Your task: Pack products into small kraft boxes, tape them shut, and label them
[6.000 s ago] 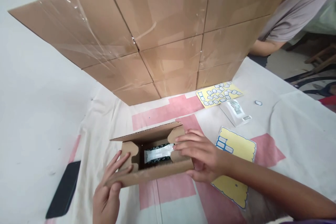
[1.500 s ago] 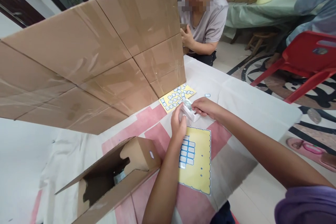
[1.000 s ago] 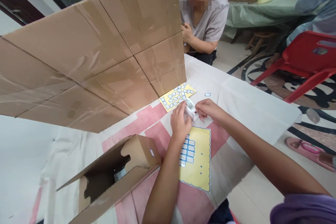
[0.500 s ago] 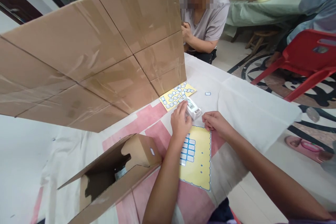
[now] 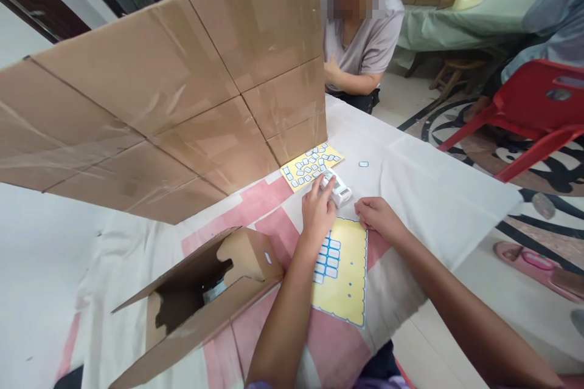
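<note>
A small white device (image 5: 341, 195) with a little display lies on the cloth beyond a yellow sheet (image 5: 349, 273). The fingers of my left hand (image 5: 318, 209) are stretched out and rest on its near left side and top. My right hand (image 5: 376, 214) is closed in a loose fist at the top right corner of the yellow sheet, apart from the device; no object shows in it. Pale cards outlined in blue (image 5: 332, 263) make a block on the sheet, partly hidden by my left arm. Behind the device, another yellow sheet (image 5: 288, 172) carries several scattered blue-edged shapes.
A tall taped cardboard screen (image 5: 205, 91) stands on the left of the table. Before it lies an open cardboard box (image 5: 255, 261) with something pale inside. One blue-edged card (image 5: 364, 164) lies on the white cloth. Across the table sits a person (image 5: 360, 55); a red chair (image 5: 538, 103) is at right.
My left fingers have shifted further over the top of the device. My right hand stays curled in place. The person opposite has moved a hand slightly, and the view has shifted a little.
</note>
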`<state>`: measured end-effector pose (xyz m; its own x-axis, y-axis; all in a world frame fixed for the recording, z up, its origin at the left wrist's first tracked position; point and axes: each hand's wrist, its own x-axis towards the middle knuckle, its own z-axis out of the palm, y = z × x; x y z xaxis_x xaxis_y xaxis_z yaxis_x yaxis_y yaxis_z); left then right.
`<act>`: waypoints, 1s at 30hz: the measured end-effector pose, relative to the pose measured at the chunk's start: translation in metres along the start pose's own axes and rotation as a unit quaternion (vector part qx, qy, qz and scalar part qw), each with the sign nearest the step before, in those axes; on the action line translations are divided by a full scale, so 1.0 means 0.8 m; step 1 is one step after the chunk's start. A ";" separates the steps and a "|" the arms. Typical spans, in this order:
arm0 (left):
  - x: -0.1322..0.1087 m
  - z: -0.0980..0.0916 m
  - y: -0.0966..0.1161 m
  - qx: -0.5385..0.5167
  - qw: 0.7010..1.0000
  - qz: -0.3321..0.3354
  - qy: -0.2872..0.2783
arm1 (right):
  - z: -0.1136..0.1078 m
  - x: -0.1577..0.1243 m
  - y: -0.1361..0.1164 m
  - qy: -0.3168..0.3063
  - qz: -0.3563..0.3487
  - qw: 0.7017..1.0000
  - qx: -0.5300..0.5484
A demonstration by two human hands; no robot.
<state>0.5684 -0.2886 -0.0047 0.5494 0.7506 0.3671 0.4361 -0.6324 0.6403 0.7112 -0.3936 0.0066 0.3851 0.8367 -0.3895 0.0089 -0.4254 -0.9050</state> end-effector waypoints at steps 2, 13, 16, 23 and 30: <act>-0.003 -0.015 0.025 -0.015 1.000 0.004 0.021 | 0.001 -0.016 -0.008 -0.010 -0.021 1.000 0.016; -0.251 -0.301 0.085 0.133 0.958 0.039 0.252 | 0.110 -0.130 -0.140 -0.149 -0.292 0.943 -0.050; -0.299 -0.341 0.036 0.199 0.958 0.012 0.208 | 0.159 -0.153 -0.161 -0.218 -0.350 0.908 -0.082; -0.305 -0.325 0.010 0.233 0.962 -0.036 0.139 | 0.247 -0.134 -0.179 -0.063 -0.590 0.767 -0.242; -0.299 -0.333 -0.002 0.256 0.958 -0.052 0.119 | 0.276 -0.090 -0.162 -0.114 -0.597 0.708 -0.359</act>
